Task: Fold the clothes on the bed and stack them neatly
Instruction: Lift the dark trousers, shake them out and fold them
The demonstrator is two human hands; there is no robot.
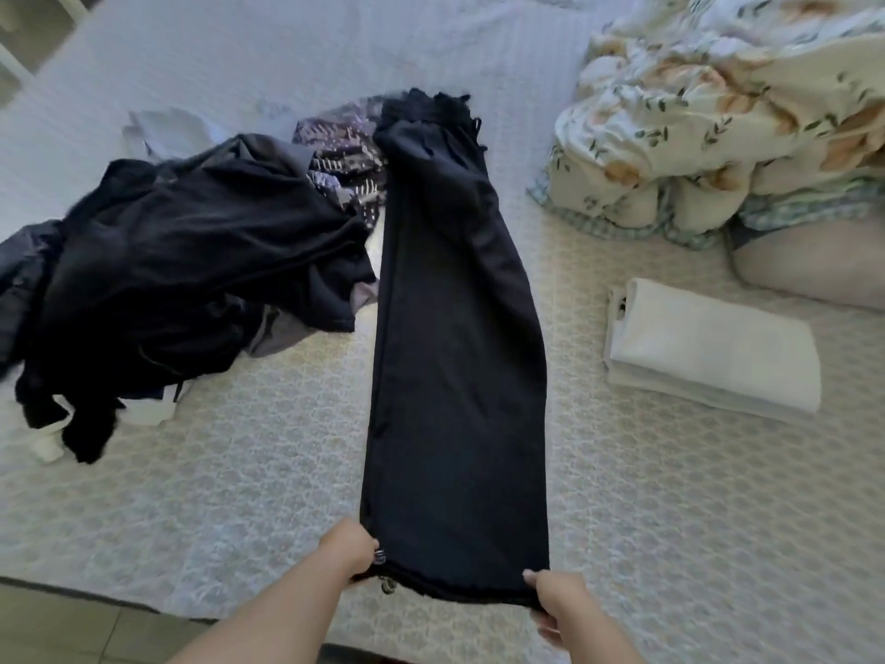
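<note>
A long black pair of trousers (455, 337), folded leg on leg, lies stretched lengthwise on the pale patterned bed (670, 496). The left hand (352, 551) and right hand (555, 601) each pinch a hem corner with curled fingers. A dark heap of unfolded clothes (182, 275) lies left; a folded white cloth (709, 347) lies right.

Black trousers (455, 357) gripped by both hands

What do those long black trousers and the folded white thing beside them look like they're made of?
Black trousers: apparently a thin, matte woven fabric, maybe synthetic; it lies smooth with few creases and no sheen. Folded white item: soft, thickish matte cloth, possibly cotton; its layered edges look plump. Neither weave is clear enough to be sure.
</note>
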